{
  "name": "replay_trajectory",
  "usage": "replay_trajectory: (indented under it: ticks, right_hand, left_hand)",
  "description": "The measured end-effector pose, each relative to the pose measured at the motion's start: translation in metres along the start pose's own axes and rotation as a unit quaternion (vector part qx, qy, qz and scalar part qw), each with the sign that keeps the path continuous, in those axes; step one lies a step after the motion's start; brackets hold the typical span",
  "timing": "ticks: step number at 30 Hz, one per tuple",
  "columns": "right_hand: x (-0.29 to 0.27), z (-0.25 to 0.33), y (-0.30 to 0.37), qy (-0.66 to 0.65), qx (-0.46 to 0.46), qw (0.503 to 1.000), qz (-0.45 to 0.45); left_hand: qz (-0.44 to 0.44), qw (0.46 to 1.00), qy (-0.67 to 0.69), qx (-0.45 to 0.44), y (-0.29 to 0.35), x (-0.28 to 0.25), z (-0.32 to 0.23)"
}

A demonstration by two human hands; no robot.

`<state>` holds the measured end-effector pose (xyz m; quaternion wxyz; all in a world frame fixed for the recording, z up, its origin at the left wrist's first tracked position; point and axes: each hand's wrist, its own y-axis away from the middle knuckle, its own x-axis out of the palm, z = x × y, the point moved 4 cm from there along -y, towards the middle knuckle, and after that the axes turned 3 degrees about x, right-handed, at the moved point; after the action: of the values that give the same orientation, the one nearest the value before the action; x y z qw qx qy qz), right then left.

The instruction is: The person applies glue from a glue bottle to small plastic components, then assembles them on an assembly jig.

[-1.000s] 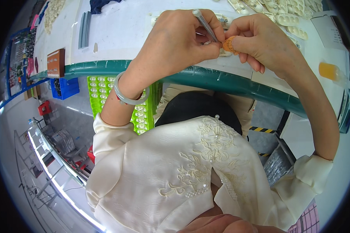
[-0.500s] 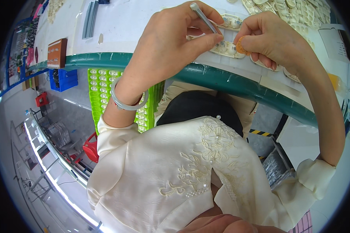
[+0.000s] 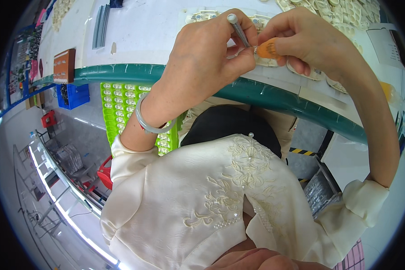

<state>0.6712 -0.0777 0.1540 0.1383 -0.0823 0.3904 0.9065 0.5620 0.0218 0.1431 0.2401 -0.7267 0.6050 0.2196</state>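
Note:
My left hand (image 3: 207, 56) is closed round a slim grey metal rod-shaped tool (image 3: 240, 31) with a pale top end, held tilted with its lower end down by the fingertips. Close by on the right, my right hand (image 3: 312, 42) pinches a small orange piece (image 3: 266, 48) with dark markings. The orange piece meets the left fingertips near the tool's lower end; whether they touch is hard to make out. Beneath both hands lie cream plastic parts with round recesses, among them one part (image 3: 267, 62) partly covered by the right fingers and another (image 3: 202, 16) behind the left hand.
A green rounded edge (image 3: 256, 92) borders the white bench. Grey rods (image 3: 101, 27) and a brown block (image 3: 64, 65) sit at left. Many cream parts (image 3: 333, 13) are piled at far right. Below the bench are a bright green tray (image 3: 121, 103) and a blue bin (image 3: 73, 94).
My right hand has brought the orange piece leftward to the left fingertips. My left hand, still gripping the tool, has shifted slightly nearer and to the right.

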Motion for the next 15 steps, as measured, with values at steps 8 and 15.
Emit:
replay_trajectory:
  ticks: [8, 15]
  right_hand:
    - [0.003, 0.007, -0.005, 0.038, 0.052, 0.997, 0.037]
    - [0.007, -0.015, -0.013, 0.011, -0.042, 0.999, -0.018]
  left_hand:
    - [-0.051, 0.997, 0.046, 0.043, 0.0, -0.012, 0.011]
    - [-0.098, 0.984, 0.148, -0.025, 0.016, -0.061, 0.024]
